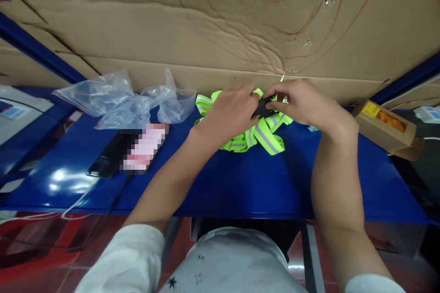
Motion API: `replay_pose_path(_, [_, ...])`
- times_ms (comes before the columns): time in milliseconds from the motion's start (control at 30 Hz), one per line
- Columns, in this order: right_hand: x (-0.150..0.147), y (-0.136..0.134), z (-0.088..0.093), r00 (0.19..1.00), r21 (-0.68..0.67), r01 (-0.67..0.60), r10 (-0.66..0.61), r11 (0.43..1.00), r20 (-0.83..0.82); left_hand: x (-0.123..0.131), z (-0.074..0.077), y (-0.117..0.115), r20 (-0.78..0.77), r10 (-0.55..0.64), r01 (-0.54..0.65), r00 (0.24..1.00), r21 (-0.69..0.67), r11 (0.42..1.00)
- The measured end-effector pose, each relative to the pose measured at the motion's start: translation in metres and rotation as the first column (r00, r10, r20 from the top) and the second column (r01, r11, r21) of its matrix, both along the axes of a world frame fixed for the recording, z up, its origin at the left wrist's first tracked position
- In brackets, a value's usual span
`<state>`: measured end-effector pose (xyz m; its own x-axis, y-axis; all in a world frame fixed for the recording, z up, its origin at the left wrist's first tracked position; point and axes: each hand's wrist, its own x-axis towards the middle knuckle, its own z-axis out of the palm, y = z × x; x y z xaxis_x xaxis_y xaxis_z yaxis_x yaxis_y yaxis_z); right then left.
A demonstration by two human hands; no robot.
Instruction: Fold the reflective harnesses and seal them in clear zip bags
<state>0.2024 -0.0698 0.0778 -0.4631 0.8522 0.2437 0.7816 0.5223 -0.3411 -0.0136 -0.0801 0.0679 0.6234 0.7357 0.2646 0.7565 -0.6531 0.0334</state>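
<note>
Green webbing (269, 139) lies part-hidden, left hand (234, 109) and right hand (304, 101) pinching a black piece (263, 108).

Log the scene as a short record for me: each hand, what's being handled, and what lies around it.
Left hand: fingers curled at the left end of a black piece
Right hand: thumb and fingers pinching that piece's right end
Below the hands: bunched neon-green webbing with grey stripes
Left side: clear plastic bags; nearer the person, a black phone beside a device with a pixelated screen
Right side: cardboard box, yellow label, orange contents showing
Surface: glossy blue tabletop
</note>
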Motion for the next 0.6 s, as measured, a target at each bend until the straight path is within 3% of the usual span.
replay_pose_path(167, [-0.007,-0.011,-0.002,0.996,0.015,-0.085,0.085,0.996,0.009,-0.004,0.000,0.003,-0.005,-0.017,0.017,1.000,0.047,0.999])
replay_pose_path(400, [-0.040,-0.018,-0.011,0.996,0.014,0.067,-0.067,0.998,0.056,-0.020,0.018,0.004,-0.072,0.038,-0.029,0.997,0.115,0.993])
replay_pose_path(600, [-0.044,-0.021,0.002,0.997,0.069,0.019,-0.025,0.997,0.079,-0.026,0.027,-0.005,-0.146,0.071,-0.058,0.987,0.088,0.994])
